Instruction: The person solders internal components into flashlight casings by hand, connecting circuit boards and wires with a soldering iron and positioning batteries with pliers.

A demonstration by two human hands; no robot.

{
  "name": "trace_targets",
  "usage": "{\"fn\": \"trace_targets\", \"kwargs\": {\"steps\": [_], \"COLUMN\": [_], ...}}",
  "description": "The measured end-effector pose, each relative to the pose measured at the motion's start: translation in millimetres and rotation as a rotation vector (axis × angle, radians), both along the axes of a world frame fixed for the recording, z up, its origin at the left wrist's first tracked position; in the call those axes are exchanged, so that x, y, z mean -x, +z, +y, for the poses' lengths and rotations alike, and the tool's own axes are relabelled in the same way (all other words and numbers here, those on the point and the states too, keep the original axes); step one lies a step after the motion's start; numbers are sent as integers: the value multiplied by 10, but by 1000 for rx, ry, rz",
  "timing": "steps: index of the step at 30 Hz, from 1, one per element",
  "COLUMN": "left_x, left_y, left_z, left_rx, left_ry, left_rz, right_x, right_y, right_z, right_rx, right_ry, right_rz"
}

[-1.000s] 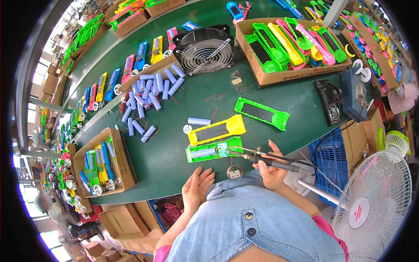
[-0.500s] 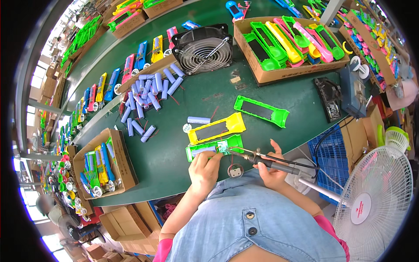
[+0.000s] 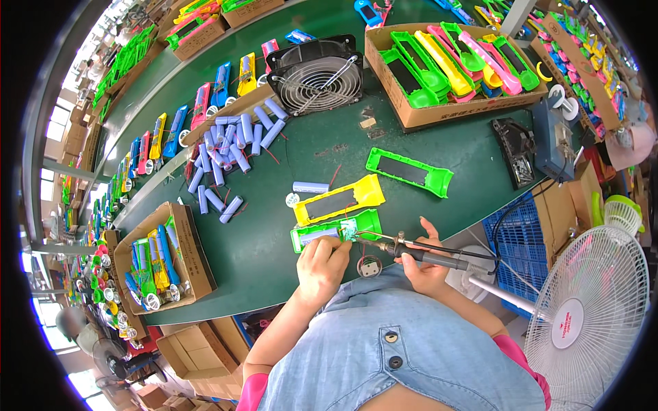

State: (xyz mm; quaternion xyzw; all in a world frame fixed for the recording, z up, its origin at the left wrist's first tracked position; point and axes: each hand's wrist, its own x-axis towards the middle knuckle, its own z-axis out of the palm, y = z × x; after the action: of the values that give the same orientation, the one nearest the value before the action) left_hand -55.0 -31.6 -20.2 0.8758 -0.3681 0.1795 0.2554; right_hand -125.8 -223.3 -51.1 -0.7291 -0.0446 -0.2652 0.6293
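I'm gripping the iron (image 3: 425, 252) in my right hand (image 3: 426, 268), its tip at the green case (image 3: 336, 230); my left hand (image 3: 321, 264) is pinching that case's board on the tabletop (image 3: 260, 240). Soldering step, I judge; next calls for steady tip contact. A yellow case (image 3: 339, 200) is lying at twelve o'clock.

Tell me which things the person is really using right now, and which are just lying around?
In use:
- soldering iron in the right hand
- green shell under the left hand

Lying about:
- yellow shell
- loose purple battery cells
- black fan
- cardboard box of coloured shells
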Motion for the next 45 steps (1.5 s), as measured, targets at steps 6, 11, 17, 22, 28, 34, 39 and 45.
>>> {"fn": "trace_targets", "kwargs": {"steps": [6, 11, 17, 22, 28, 34, 39, 45], "left_x": [-4, -19, -16, 14, -498, -826, -238, -217], "left_y": [6, 4, 20, 42, 143, -57, -103, -348], "left_z": [5, -3, -11, -30, 110, 302, 403, 533], "left_rx": [3, 12, 3, 53, 68, -110, 214, 99], "left_ry": [3, -2, 5, 64, 350, 393, 391, -9], "left_rz": [10, 23, 39, 96, 123, 302, 142, 232], "right_x": [0, 39, 48, -76, -189, -457, -505, -566], "right_y": [-14, -97, -20, 167, 174, 131, 1, 146], "right_z": [-19, 58, 29, -275, -680, -898, -953, -916], "right_rx": [56, -114, -382, 22, 409, 804, 684, 740], "right_ry": [23, -12, -110, -123, -222, -145, -105, -162], "right_rz": [-14, 68, 134, -38, 14, 105, 130, 113]}}
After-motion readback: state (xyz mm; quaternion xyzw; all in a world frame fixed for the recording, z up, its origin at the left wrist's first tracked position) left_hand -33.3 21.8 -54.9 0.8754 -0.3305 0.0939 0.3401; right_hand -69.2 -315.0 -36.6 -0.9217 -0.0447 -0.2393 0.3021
